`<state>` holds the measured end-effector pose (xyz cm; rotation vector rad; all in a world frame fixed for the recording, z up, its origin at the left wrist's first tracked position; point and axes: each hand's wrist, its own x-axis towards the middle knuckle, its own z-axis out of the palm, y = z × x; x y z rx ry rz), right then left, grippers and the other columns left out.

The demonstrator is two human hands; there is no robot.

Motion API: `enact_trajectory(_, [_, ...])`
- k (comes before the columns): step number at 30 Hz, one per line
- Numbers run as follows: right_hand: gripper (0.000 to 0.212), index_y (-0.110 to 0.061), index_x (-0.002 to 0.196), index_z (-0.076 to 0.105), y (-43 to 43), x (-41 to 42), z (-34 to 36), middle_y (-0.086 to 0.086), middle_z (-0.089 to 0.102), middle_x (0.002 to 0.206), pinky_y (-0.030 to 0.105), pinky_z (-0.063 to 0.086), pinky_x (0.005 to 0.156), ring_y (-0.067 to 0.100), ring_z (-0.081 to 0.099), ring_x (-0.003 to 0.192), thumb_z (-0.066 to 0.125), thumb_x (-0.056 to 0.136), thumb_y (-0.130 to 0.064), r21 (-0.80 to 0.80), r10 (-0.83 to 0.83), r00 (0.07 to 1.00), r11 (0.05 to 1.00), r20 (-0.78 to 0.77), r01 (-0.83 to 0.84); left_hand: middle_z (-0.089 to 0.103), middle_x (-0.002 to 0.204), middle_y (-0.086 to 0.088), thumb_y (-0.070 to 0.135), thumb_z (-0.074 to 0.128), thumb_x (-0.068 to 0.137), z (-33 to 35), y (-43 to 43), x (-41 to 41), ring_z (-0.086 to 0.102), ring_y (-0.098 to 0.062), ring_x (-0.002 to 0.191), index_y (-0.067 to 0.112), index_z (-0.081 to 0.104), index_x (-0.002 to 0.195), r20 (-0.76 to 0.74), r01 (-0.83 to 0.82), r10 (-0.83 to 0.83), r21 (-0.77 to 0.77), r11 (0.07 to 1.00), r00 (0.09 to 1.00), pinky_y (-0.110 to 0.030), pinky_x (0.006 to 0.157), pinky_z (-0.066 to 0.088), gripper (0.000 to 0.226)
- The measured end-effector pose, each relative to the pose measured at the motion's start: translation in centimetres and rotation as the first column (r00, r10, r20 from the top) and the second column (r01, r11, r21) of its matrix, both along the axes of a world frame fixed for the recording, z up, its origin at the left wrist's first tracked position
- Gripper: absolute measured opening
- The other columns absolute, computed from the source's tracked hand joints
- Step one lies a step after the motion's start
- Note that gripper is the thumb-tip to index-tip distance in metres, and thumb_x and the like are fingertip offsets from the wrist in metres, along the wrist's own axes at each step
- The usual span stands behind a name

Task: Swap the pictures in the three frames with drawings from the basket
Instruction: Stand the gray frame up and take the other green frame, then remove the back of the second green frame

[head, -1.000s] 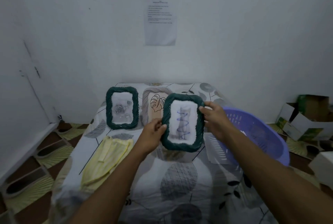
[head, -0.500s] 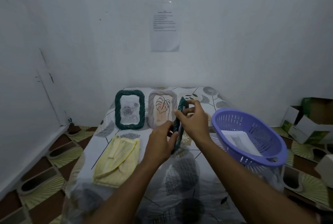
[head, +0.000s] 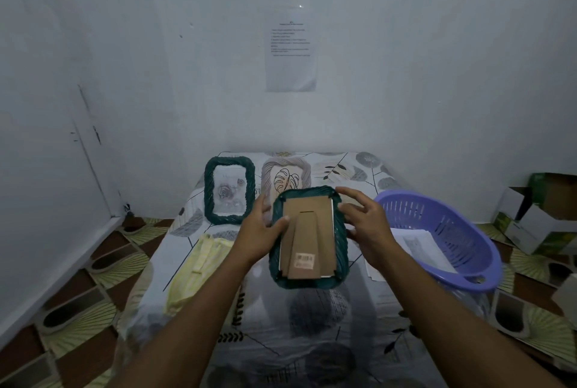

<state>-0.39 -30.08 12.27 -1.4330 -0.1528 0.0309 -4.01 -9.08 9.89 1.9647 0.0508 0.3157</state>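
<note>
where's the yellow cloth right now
In the head view the yellow cloth lies on the left side of the table, in front of the standing green frame, left of the left hand.

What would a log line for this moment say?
left hand grips green frame | right hand spread at its edge | cardboard back faces camera

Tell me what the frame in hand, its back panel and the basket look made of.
The held frame has a dark green rim of twisted rope-like strands, likely wicker or plastic weave, matte. Its back panel is flat brown board, probably cardboard, with a barcode sticker. The basket looks like lilac moulded plastic, slotted, slightly glossy.
</note>
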Motion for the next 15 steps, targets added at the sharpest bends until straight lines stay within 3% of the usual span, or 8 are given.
enact_trajectory(2, [0.031, -0.021, 0.114, 0.067, 0.2, -0.4, -0.6, 0.021, 0.070, 0.092, 0.028, 0.051, 0.054, 0.022, 0.061, 0.072, 0.057, 0.090, -0.003, 0.007, -0.004, 1.000, 1.000, -0.005, 0.004, 0.046, 0.140, 0.001, 0.030, 0.061, 0.092, -0.3, -0.7, -0.2, 0.046, -0.012, 0.125, 0.023, 0.034, 0.144, 0.012, -0.004, 0.006, -0.153, 0.988, 1.000, -0.033, 0.103, 0.040, 0.059])
enact_trajectory(7, [0.017, -0.019, 0.102, 0.067, 1.5, -1.6, -2.1, 0.002, 0.069, 0.074, 0.028, 0.051, 0.058, 0.011, 0.062, 0.066, 0.063, 0.089, -0.009, -0.045, -0.143, 0.987, 0.988, 0.071, 0.147, 0.058, 0.112, 0.007, 0.025, 0.060, 0.092, -1.0, -2.1, -0.4, 0.051, -0.006, 0.108, 0.023, 0.059, 0.113, 0.170, -0.225, 0.255, -0.179, 0.958, 0.952, -0.018, 0.085, 0.041, 0.021])
enact_trajectory(10, [0.011, -0.026, 0.094, 0.064, 2.0, -2.0, -3.2, 0.016, 0.069, 0.076, 0.034, 0.050, 0.062, 0.020, 0.062, 0.069, 0.069, 0.087, -0.019, -0.079, -0.192, 0.974, 0.976, 0.122, 0.203, 0.061, 0.087, 0.012, 0.022, 0.065, 0.088, -1.3, -2.1, -0.6, 0.056, 0.001, 0.086, 0.019, 0.061, 0.093, 0.254, -0.296, 0.317, -0.117, 0.948, 0.914, -0.004, 0.067, 0.039, 0.007])
enact_trajectory(12, [0.010, -0.029, 0.086, 0.062, 2.3, -2.1, -3.8, 0.020, 0.067, 0.073, 0.037, 0.046, 0.060, 0.026, 0.060, 0.066, 0.071, 0.086, -0.024, -0.101, -0.227, 0.962, 0.965, 0.153, 0.244, 0.060, 0.083, 0.016, 0.020, 0.066, 0.088, -1.5, -2.0, -0.8, 0.056, 0.008, 0.079, 0.017, 0.062, 0.091, 0.303, -0.295, 0.305, -0.079, 0.952, 0.903, -0.003, 0.066, 0.041, 0.006])
enact_trajectory(15, [0.011, -0.029, 0.081, 0.060, 2.6, -2.0, -4.2, 0.012, 0.068, 0.071, 0.039, 0.046, 0.057, 0.028, 0.061, 0.066, 0.070, 0.085, -0.025, -0.146, -0.267, 0.947, 0.945, 0.181, 0.294, 0.062, 0.080, 0.015, 0.019, 0.064, 0.089, -2.1, -1.8, -0.7, 0.057, 0.007, 0.074, 0.017, 0.064, 0.091, 0.325, -0.300, 0.294, -0.035, 0.953, 0.899, -0.015, 0.068, 0.046, 0.003])
